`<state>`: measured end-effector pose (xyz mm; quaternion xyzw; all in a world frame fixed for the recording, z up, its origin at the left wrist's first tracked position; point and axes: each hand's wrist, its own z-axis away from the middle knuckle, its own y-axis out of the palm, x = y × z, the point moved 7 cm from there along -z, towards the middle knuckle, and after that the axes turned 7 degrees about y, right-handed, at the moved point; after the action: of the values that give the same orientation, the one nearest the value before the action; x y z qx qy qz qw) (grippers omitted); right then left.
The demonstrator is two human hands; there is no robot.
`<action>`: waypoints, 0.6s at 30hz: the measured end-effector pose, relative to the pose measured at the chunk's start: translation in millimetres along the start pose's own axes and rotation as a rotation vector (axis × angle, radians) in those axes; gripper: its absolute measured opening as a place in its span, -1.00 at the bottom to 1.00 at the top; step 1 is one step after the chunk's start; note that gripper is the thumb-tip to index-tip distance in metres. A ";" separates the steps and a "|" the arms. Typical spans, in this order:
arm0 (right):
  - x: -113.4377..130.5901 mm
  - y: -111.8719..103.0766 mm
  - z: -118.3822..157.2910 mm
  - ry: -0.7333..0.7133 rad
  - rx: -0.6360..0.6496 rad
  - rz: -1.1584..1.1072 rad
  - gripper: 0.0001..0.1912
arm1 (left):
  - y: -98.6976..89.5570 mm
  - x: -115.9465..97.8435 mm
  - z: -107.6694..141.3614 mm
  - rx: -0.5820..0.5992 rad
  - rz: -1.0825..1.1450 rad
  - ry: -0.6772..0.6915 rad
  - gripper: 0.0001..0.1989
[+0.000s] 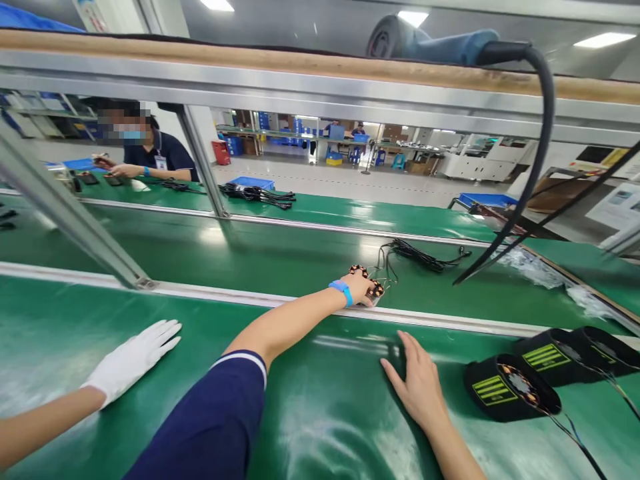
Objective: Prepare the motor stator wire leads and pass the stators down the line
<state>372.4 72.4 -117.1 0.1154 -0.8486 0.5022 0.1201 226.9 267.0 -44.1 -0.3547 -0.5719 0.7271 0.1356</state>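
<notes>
My left hand [358,288], with a blue wristband and a navy sleeve, reaches forward over the aluminium rail. Its fingers close on a motor stator [376,289] with a ring of copper coils and thin wires. A second copper-coil stator [358,269] shows just beyond the fingers; whether they touch it too, I cannot tell. My right hand [417,383] is bare and hovers or rests over the near green surface, fingers spread, holding nothing. Several black round housings [500,390] with yellow-green labels lie to its right, one showing copper coils inside and wires trailing out.
A white-gloved hand [137,360] of another person lies at the left. Bundled black cables [420,255] lie beyond the rail [280,303], clear plastic bags [545,270] at right. A blue power tool [440,47] sits on the overhead shelf, its cord hanging down. A masked co-worker [167,157] sits opposite.
</notes>
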 end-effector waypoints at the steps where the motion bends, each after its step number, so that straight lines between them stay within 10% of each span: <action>1: -3.1 -4.0 -2.2 0.033 -0.040 0.006 -0.22 | -4.7 3.5 21.9 -0.011 -0.007 0.011 -0.49; 6: 23.6 0.7 -29.9 0.061 -0.183 0.063 0.01 | -19.1 21.5 161.8 -0.070 -0.039 0.009 -0.59; 11: 94.1 48.6 -91.3 -0.106 -0.122 0.035 -0.38 | 3.9 32.6 284.4 -0.019 -0.048 -0.134 -0.58; 14: 102.7 65.9 -119.4 -0.121 -0.001 0.031 -0.49 | 25.9 37.4 329.3 0.090 -0.039 -0.208 -0.58; 18: 68.8 31.2 -110.9 -0.128 0.085 0.049 -0.34 | 31.5 42.0 344.8 0.138 -0.081 -0.134 -0.61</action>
<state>307.3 179.5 -69.0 0.1318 -0.8349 0.5322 0.0482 -27.8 29.0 -56.1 -0.2715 -0.5422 0.7808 0.1505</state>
